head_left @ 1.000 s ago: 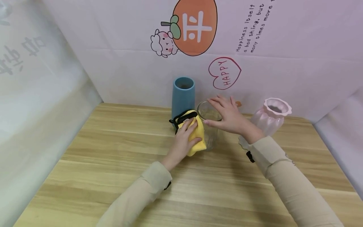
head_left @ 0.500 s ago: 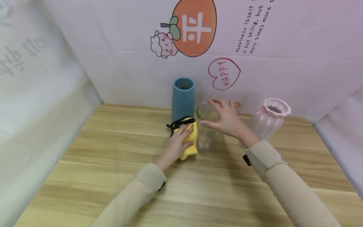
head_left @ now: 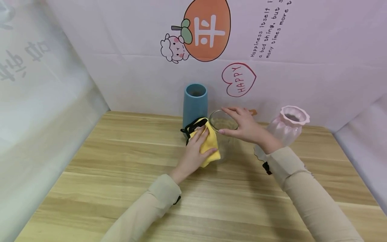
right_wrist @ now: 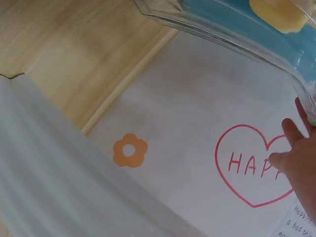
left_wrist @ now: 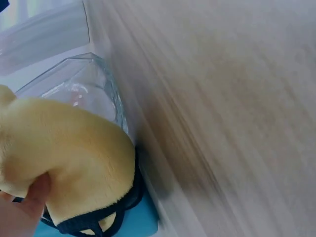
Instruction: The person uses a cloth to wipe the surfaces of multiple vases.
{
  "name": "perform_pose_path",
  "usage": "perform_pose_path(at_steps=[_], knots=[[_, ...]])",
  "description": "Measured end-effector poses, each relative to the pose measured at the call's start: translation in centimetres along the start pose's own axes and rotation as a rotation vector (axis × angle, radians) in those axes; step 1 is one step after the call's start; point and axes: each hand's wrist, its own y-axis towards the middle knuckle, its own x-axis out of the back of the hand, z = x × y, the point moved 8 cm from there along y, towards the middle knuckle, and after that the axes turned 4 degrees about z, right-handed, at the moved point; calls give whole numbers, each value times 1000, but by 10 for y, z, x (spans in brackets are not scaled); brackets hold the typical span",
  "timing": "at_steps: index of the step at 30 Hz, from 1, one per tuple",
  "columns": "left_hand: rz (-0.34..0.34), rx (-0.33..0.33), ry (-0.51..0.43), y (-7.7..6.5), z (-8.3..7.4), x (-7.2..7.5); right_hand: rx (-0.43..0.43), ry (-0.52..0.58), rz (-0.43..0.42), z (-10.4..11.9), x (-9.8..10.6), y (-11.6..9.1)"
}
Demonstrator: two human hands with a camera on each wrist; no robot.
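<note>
A clear glass vase (head_left: 224,121) stands upright on the wooden table, its faceted side and base edge showing in the left wrist view. My right hand (head_left: 248,128) grips its rim, fingers at the far side and thumb at the near side. Against the vase's left side my left hand (head_left: 194,155) holds a folded yellow cloth (head_left: 212,145) with black edging. The cloth bulges around the thumb in the left wrist view, beside the glass wall (left_wrist: 79,74). Cloth and hand hide part of the vase's side.
A tall blue vase (head_left: 195,107) stands directly behind the cloth, near the back wall. To the right, a pink fluted vase (head_left: 281,129) is partly hidden by my right forearm. White printed sheeting (head_left: 136,74) borders the table (head_left: 115,174) at back and sides.
The left hand slides the yellow cloth down and left, then back up and right along the glass. The right hand stays on the rim while the vase shifts and tilts slightly.
</note>
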Motion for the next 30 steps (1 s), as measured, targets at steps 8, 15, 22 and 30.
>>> perform_pose_path(at_steps=[8, 15, 22, 30], knots=[[20, -56, 94, -1, 2, -6, -65, -20, -49, 6, -4, -2], [56, -60, 167, -6, 18, -7, -155, -45, -133, 13, -7, -2], [70, -57, 175, -8, 21, -4, -184, -32, -101, 16, -8, -3], [-105, -71, -5, -7, 8, 14, -100, 35, 123, 12, -4, 0]])
